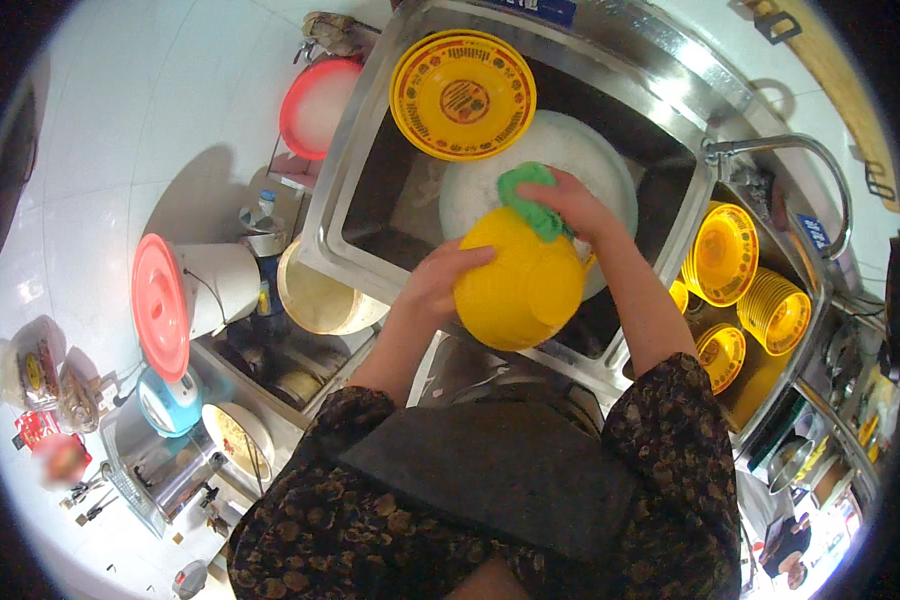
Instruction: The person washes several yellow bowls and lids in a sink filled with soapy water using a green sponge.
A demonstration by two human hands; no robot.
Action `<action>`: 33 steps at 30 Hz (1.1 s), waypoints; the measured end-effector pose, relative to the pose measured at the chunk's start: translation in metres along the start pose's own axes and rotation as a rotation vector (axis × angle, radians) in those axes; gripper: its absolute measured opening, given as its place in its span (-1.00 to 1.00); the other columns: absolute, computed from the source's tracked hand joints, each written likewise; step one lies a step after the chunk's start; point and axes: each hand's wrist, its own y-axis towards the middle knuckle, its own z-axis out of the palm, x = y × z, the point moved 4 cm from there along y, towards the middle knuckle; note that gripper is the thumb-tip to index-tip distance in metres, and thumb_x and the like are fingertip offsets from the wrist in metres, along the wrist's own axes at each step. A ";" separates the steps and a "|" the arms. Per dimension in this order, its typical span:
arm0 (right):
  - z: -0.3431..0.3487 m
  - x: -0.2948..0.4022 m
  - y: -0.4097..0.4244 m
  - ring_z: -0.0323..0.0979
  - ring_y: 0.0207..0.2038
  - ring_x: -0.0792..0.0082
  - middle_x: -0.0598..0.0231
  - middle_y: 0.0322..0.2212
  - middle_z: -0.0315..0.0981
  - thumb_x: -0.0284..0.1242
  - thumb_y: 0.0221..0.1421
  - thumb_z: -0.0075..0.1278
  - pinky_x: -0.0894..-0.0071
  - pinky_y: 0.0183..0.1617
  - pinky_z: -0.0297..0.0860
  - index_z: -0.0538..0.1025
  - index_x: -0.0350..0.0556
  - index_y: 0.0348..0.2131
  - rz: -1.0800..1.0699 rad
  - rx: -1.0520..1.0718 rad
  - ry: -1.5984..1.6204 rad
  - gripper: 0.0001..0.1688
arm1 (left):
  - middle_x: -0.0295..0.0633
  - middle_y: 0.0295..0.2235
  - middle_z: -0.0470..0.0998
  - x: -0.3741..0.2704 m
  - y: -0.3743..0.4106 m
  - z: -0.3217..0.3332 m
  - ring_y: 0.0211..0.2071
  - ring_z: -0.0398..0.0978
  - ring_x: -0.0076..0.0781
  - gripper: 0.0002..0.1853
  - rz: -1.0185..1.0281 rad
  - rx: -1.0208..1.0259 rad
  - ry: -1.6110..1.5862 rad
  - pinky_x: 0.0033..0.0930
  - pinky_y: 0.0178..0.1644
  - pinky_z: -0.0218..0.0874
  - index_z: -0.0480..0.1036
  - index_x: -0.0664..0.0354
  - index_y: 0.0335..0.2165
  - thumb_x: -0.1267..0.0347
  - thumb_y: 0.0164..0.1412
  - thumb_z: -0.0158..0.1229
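Note:
A yellow bowl (pixel 510 277) is tilted over the front of a steel sink (pixel 420 196), its underside and foot ring facing me. My left hand (pixel 446 281) grips its left side, thumb on the outer wall. With my right hand (pixel 574 206) I press a green scrubbing pad (pixel 529 196) against the bowl's upper edge. Below it, a large round basin (pixel 600 161) of foamy water stands in the sink. Several patterned yellow bowls or plates (pixel 463 97) are nested at the sink's back left, partly over the basin.
A second sink on the right holds stacked yellow bowls (pixel 724 244) and smaller bowls (pixel 776 311). A curved faucet (pixel 832 172) arches above it. On the left stand a white bucket with a pink lid (pixel 161 307), a cream bucket (pixel 322 292) and a red-rimmed basin (pixel 319 109).

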 end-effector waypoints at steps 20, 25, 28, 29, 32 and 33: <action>-0.016 -0.130 -0.002 0.12 0.16 -0.15 0.04 0.16 0.11 -0.34 -0.04 0.08 -0.19 0.13 0.21 0.25 0.21 0.17 0.148 -0.435 -1.449 -0.25 | -0.04 -0.14 0.52 -0.116 0.047 0.065 -0.07 0.45 -0.08 -0.64 0.874 -0.394 2.287 0.22 0.21 -0.04 0.46 0.07 -0.06 0.39 0.15 0.00; -0.021 -0.152 -0.003 0.05 0.18 -0.22 0.03 0.16 0.07 -0.27 -0.01 0.03 -0.22 0.14 0.18 0.25 0.14 0.13 0.100 -0.485 -1.474 -0.31 | -0.17 -0.08 0.48 -0.110 0.075 0.035 0.06 0.34 -0.12 -0.62 0.853 -0.489 2.541 0.53 0.20 -0.36 0.43 0.03 -0.04 0.36 0.12 0.02; -0.025 -0.146 -0.003 0.03 0.21 -0.26 0.00 0.19 0.06 -0.29 -0.07 0.10 -0.25 0.18 0.12 0.27 0.15 0.15 0.174 -0.419 -1.394 -0.25 | 0.01 -0.06 0.44 -0.105 0.067 0.045 0.05 0.36 -0.08 -0.59 1.142 -0.620 2.467 0.33 0.25 -0.21 0.40 0.08 0.00 0.28 0.17 0.02; -0.028 -0.150 0.000 0.03 0.21 -0.27 -0.01 0.18 0.07 -0.29 -0.07 0.09 -0.25 0.18 0.13 0.27 0.14 0.14 0.191 -0.412 -1.385 -0.26 | 0.04 -0.02 0.40 -0.101 0.063 0.051 0.04 0.36 -0.03 -0.56 1.182 -0.505 2.358 0.30 0.23 -0.16 0.37 0.11 0.03 0.26 0.16 0.03; -0.036 -0.160 -0.001 0.05 0.19 -0.27 -0.04 0.15 0.11 -0.31 -0.06 0.07 -0.22 0.18 0.13 0.28 0.10 0.12 0.264 -0.406 -1.348 -0.29 | 0.13 0.04 0.31 -0.075 0.054 0.066 0.01 0.36 0.10 -0.45 1.174 -0.205 2.017 0.20 0.17 0.02 0.26 0.19 0.10 0.24 0.14 0.07; -0.030 -0.150 -0.001 0.07 0.18 -0.26 -0.06 0.13 0.13 -0.32 -0.06 0.05 -0.19 0.19 0.13 0.28 0.10 0.11 0.279 -0.397 -1.333 -0.30 | 0.15 0.04 0.30 -0.057 0.059 0.054 -0.01 0.37 0.14 -0.41 1.107 -0.152 1.918 0.18 0.14 0.08 0.21 0.22 0.12 0.26 0.14 0.09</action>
